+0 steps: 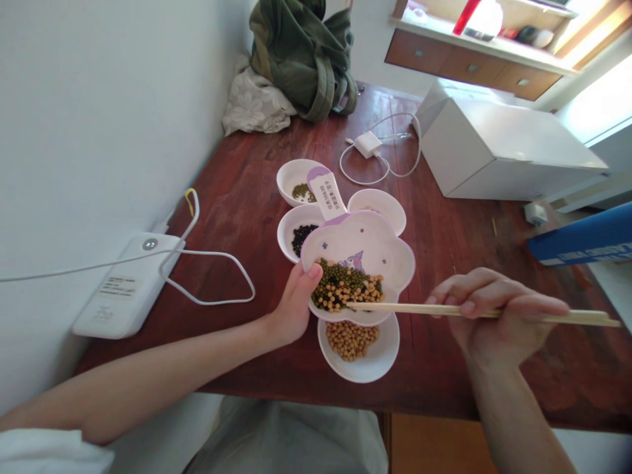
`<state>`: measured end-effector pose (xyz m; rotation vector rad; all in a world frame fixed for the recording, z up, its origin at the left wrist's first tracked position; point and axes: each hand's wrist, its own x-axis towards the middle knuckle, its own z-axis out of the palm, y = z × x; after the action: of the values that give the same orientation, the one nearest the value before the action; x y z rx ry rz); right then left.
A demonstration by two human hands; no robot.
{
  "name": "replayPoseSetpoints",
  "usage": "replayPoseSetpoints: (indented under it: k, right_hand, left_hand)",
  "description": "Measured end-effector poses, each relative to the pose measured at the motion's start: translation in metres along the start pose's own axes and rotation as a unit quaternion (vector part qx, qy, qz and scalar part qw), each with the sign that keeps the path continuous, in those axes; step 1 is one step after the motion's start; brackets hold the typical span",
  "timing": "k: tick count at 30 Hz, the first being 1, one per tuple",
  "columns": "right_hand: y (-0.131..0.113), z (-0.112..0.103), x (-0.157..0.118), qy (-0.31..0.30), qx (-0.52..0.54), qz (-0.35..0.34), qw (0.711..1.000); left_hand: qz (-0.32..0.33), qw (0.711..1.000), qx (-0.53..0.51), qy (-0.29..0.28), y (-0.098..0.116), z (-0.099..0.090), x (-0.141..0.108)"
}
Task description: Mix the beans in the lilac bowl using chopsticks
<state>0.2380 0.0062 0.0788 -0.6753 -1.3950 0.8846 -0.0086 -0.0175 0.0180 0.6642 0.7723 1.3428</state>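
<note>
My left hand (295, 304) grips the near left rim of a purple-edged, flower-shaped plate (382, 243), its thumb over the edge. Mixed green, black and tan beans (345, 284) lie heaped on the plate's near side. A pair of chopsticks (419, 308) is in my right hand (494, 313), the tips among these beans. Partly under the plate, a white bowl (390, 349) holds tan soybeans (351, 339). Beyond it are a bowl (286, 227) of black beans (302, 236), a bowl (286, 174) of green beans (302, 192) and a bowl (382, 201) whose contents are mostly hidden.
A white power bank (131, 283) with a looping cable (241, 270) lies left by the wall. A charger (368, 143), a white box (503, 145) and a blue box (587, 234) stand to the right and back. A green bag (306, 59) rests at the far end.
</note>
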Motion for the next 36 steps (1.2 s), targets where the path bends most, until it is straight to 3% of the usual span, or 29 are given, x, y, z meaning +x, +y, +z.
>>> replayPoseSetpoints:
  k: [9,19,26,36]
  right_hand:
    - [0.008,0.006,-0.013,-0.054,-0.031,0.003,0.998]
    - [0.013,0.001,-0.013,-0.042,-0.006,-0.006,0.999]
    - [0.015,0.003,-0.016,-0.084,-0.007,-0.006,0.996]
    - [0.026,0.005,-0.016,-0.097,0.030,0.001,0.995]
  left_hand:
    - [0.003,1.000,-0.019,-0.022,-0.002,-0.002,0.001]
    - [0.009,0.999,-0.023,-0.023,0.000,0.002,0.002]
    - [0.018,0.999,-0.018,-0.023,-0.001,0.001,0.002]
    - [0.034,0.999,-0.009,-0.039,-0.002,0.000,0.001]
